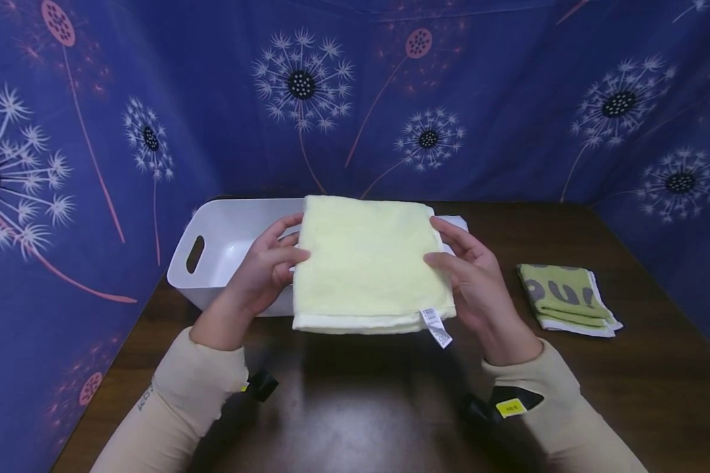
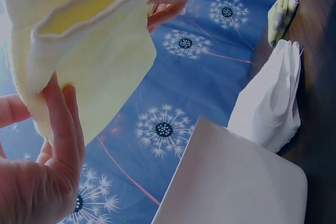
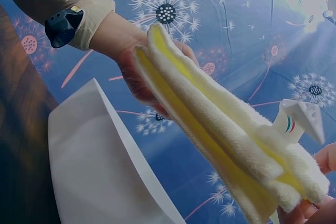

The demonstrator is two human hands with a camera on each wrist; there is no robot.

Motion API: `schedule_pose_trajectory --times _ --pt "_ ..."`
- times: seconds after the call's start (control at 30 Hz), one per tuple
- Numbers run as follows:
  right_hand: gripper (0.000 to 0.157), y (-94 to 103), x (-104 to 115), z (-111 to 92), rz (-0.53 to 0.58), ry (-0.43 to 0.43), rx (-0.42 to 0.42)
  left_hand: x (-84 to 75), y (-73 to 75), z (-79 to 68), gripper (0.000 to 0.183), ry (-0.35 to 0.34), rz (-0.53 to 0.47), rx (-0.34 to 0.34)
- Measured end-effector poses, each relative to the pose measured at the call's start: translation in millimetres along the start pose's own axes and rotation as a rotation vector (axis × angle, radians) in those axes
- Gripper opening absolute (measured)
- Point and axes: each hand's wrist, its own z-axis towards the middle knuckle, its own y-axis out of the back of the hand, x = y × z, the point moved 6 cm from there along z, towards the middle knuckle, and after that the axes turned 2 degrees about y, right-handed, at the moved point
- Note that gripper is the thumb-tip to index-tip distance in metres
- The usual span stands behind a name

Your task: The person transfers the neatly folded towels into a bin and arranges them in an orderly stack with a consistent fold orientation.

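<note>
Folded towel (image 1: pixel 369 256): plain pale yellow; its label (image 1: pixel 436 328), white with dark print. Bin (image 3: pixel 94 161): plain white. Cloth (image 2: pixel 270 100): white. Second towel (image 1: pixel 562 299): olive green, grey lettering, white edging. Table (image 1: pixel 645 394): dark brown, wood grain. Backdrop (image 1: pixel 367 151): blue, patterned with white dandelions, black white-dotted centres and coral-pink blooms. Sleeves (image 1: pixel 183 394): cream. Sticker (image 1: pixel 511 408): yellow, dark print.

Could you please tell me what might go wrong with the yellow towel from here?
The left hand and right hand hold the yellow towel only near its side edges, and its layers gap, so the fold could slip open. Its dangling tag might snag on the bin if lowered there.
</note>
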Motion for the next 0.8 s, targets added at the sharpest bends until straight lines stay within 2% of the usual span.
schedule_pose_trajectory --times 0.8 --pt "0.055 -15.2 -7.9 9.7 -0.008 -0.013 -0.006 -5.2 15.6 -2.7 0.052 -0.017 0.002 -0.026"
